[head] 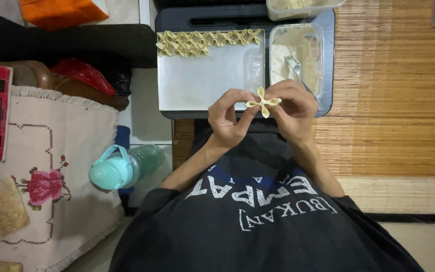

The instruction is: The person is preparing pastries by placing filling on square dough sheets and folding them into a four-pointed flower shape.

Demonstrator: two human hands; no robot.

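Head: both hands [263,113] pinching dumpling [263,102]

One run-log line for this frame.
both hands pinching folded dumpling | white tray holds dumpling rows | fork in filling tub

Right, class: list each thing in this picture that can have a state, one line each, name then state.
folded dumpling: pinched into a four-pointed shape, held by both hands
left hand: fingers closed on the dumpling
right hand: fingers closed on the dumpling
tray: mostly bare, finished dumplings in rows along its far edge
filling tub: uncovered, fork resting in it
water bottle: capped, lying on its side
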